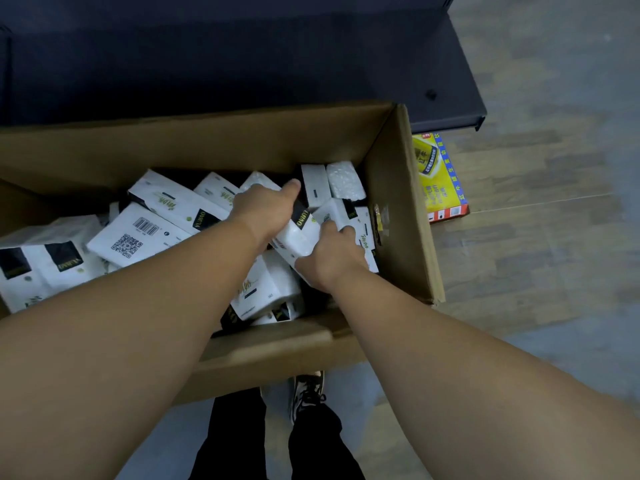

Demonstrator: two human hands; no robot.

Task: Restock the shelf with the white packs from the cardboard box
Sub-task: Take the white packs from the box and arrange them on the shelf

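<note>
1. Cardboard forms the big brown open-topped cardboard box [398, 188], its plain walls standing up round a loose heap of soft, plastic-wrapped white packs [152, 233] with black bands and gold lettering.
2. One tilted white pack [299, 233] near the box's right wall is held from both ends: the left hand [265, 211] grips its upper end, the right hand [330, 258] curls round its lower end.
3. The dark metal shelf [242, 57] lies bare just beyond the box's far wall.
4. A yellow printed carton [440, 178] sits on the grey wood-look floor [540, 168] beside the box's right wall.
</note>
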